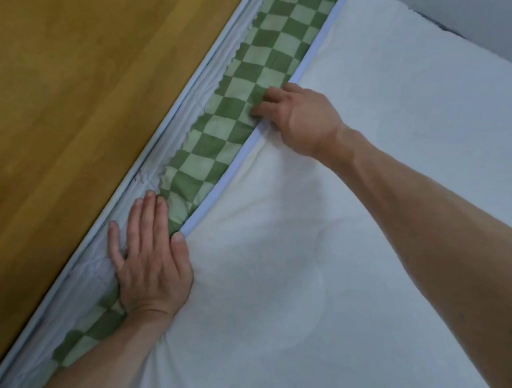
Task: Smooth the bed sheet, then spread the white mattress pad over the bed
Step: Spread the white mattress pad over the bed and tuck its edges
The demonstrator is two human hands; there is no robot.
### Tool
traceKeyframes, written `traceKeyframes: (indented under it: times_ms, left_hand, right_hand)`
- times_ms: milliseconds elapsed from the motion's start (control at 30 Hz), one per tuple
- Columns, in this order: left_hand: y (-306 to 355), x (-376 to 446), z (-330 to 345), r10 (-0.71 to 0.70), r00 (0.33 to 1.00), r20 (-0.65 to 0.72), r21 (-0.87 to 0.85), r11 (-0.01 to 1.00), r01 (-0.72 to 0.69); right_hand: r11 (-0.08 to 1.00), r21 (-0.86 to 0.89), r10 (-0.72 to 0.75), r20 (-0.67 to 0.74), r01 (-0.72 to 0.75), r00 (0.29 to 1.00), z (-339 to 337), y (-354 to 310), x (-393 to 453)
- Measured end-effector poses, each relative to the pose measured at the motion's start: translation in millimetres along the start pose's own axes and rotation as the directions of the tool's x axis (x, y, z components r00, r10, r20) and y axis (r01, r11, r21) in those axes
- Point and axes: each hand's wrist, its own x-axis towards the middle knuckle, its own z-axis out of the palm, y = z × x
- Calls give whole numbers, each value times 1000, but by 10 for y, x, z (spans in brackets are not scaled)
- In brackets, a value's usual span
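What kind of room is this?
Most likely a bedroom: a bed with a white mattress pad over a green checked sheet, beside a wooden floor. Both hands, left and right, work along the pad's edge.

Soft, even, rather dim indoor light with a cool cast fills the frame, and no glare shows anywhere. The right forearm (428, 213) throws a faint, diffuse shadow onto the white mattress pad (425, 119) just below it, towards the centre and lower middle. The picture is slightly soft and smeared by compression throughout, and wide-angle distortion bows the straight fabric edges from the top centre to the lower left.
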Motion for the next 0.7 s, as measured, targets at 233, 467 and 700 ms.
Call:
traceKeyframes:
  times_ms: [233,467,700]
  left_hand:
    - [-16,-18,37,22,999,-24,-3,1000,-22]
    - [-2,-53,41,48,998,-33,14,999,-47]
    - [46,-8,-59,11,1000,-5,76,997,-11]
  right_hand:
    - [996,-91,27,129,-15,991,-159,9,309]
    - [940,144,322,-81,-308,943,21,-396,-99]
    - [668,528,693,-184,-524,697,505,-1997,-2336]
